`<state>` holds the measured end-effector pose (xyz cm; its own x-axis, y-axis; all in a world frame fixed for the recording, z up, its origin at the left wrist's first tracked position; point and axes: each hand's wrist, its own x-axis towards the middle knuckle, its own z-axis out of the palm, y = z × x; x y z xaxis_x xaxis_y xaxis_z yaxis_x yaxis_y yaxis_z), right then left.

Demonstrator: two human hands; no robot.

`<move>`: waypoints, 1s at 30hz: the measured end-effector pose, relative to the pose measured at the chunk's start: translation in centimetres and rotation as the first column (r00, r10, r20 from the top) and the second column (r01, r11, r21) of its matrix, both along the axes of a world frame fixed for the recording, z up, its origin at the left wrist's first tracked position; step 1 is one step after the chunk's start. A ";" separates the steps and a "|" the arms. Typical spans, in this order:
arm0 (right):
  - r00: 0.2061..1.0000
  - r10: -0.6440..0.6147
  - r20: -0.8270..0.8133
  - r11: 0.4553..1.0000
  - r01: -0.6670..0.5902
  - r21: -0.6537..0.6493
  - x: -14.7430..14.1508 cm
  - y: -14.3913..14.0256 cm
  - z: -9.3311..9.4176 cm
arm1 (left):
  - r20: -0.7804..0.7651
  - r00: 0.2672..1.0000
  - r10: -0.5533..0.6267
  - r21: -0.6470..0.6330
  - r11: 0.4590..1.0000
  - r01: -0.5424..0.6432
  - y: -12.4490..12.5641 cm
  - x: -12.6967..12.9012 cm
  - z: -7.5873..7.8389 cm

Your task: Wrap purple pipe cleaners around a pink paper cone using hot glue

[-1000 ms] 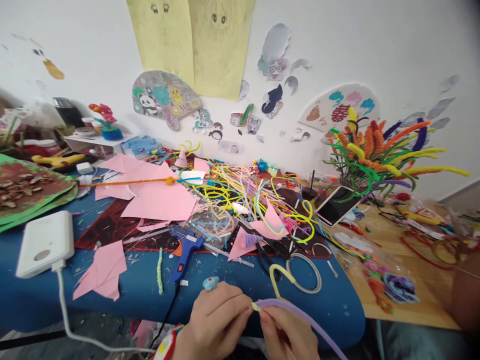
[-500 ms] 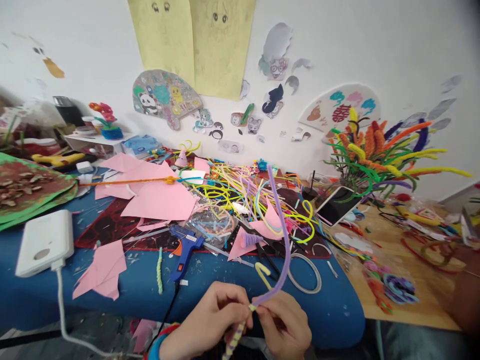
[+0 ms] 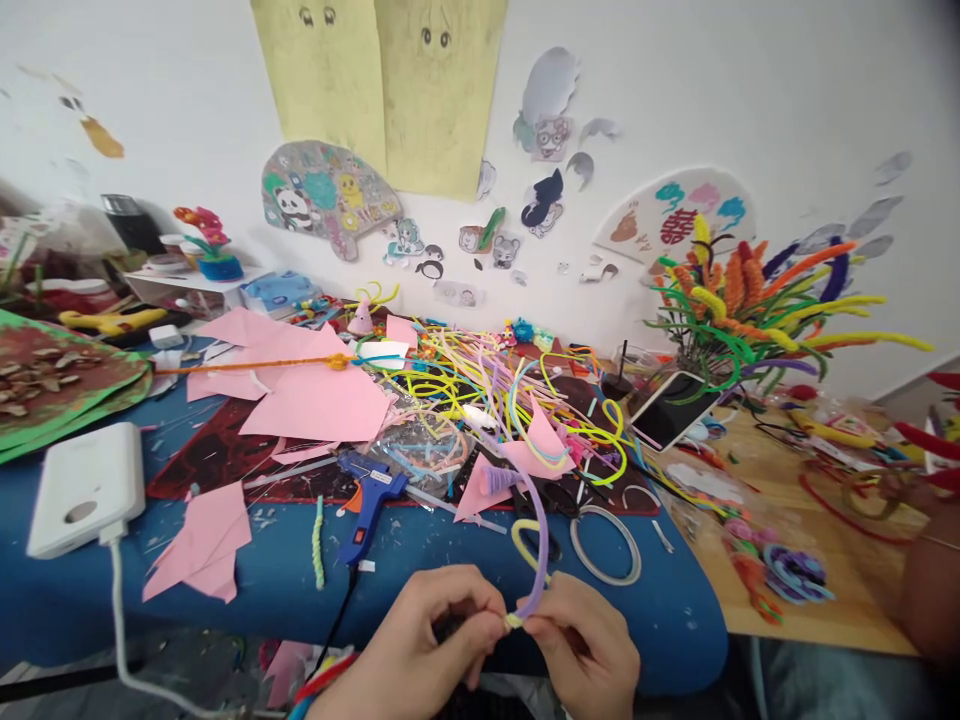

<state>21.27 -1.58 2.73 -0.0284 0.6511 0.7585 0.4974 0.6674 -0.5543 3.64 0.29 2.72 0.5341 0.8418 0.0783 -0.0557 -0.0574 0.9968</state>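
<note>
Near the bottom centre, my left hand (image 3: 442, 640) pinches a pipe cleaner twist, yellow and purple, between thumb and forefinger. My right hand (image 3: 581, 640) is closed at the same spot, its fingertips gripping the strands just to the right. From between the hands a long purple pipe cleaner (image 3: 538, 520) curves up and to the left over the table. A yellow pipe cleaner (image 3: 523, 540) bends in a loop beside it. The wound part below is mostly hidden by my left hand.
A blue glue gun (image 3: 371, 510) lies left of my hands, a roll of tape (image 3: 606, 545) to the right. Pink paper (image 3: 315, 400) and tangled pipe cleaners (image 3: 450, 370) cover the mat behind. A white power bank (image 3: 90, 490) sits left; another person's arm (image 3: 934, 570) shows at right.
The purple strand's free end has swung down and left. My right hand has shifted slightly right, and the wound piece below my left hand has gone out of sight.
</note>
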 end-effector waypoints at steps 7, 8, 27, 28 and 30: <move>0.991 0.036 -0.132 0.999 -0.039 -0.019 -0.7 0.3 -1.1 | 0.328 0.924 -0.194 -0.410 0.852 0.325 0.8 0.3 -1.3; 0.993 0.002 -0.116 0.999 -0.008 -0.049 -0.6 0.1 -1.3 | 0.226 0.963 -0.145 -0.306 0.928 0.212 0.7 0.2 -1.1; 0.990 0.039 -0.136 0.997 -0.048 -0.061 -1.0 -0.6 0.3 | 0.480 0.877 0.018 -0.242 0.964 0.113 -1.2 1.3 -1.8; 0.987 0.055 -0.149 0.996 -0.065 -0.058 -1.2 -0.4 0.5 | 0.540 0.842 0.004 -0.408 0.876 0.258 -1.1 1.3 -2.2; 0.987 0.058 -0.152 0.997 -0.066 -0.049 -1.3 -0.2 0.7 | 0.582 0.811 -0.061 -0.521 0.737 0.430 -0.7 1.2 -2.5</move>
<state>20.01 -1.82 3.42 0.0417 0.6914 0.7213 0.3639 0.6618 -0.6554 4.88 -0.40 0.22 0.7639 0.6406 -0.0786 -0.4660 0.6317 0.6195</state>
